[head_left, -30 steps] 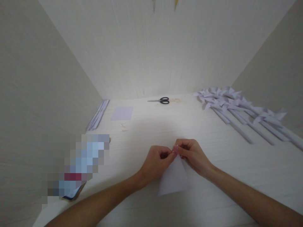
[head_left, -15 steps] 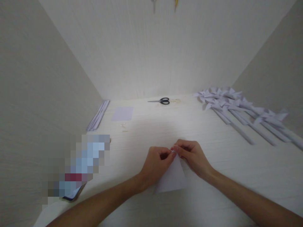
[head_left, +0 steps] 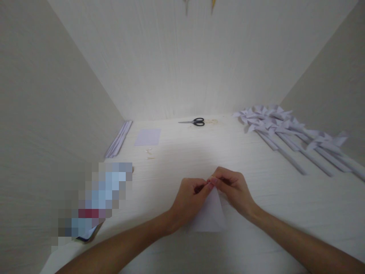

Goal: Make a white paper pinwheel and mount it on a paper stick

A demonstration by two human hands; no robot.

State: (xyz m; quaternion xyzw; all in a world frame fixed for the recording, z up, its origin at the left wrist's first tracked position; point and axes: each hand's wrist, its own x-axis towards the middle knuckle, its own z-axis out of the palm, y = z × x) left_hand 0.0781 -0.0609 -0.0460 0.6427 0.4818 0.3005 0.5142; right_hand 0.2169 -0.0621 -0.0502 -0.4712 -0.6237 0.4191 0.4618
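Observation:
A pale sheet of paper [head_left: 209, 217], roughly triangular as it shows, hangs below my fingers close in front of me. My left hand [head_left: 191, 198] pinches its top corner between thumb and forefinger. Right against those fingertips, my right hand [head_left: 231, 186] pinches the same corner from the other side. The fingertips of both hands meet and hide the corner itself. Part of the paper's left side lies behind my left hand.
Several paper pinwheels on rolled sticks [head_left: 281, 127] lie at the right. Black-handled scissors [head_left: 196, 121] rest near the back wall. Left of them are a square paper [head_left: 148, 137], small scraps [head_left: 150, 158] and rolled paper sticks [head_left: 119, 139]. A phone [head_left: 88, 232], mostly blurred out, is at near left.
My right hand has shifted slightly right and its fingers press closer over the corner. The paper's lower edge has turned a little. My left hand stays almost in place.

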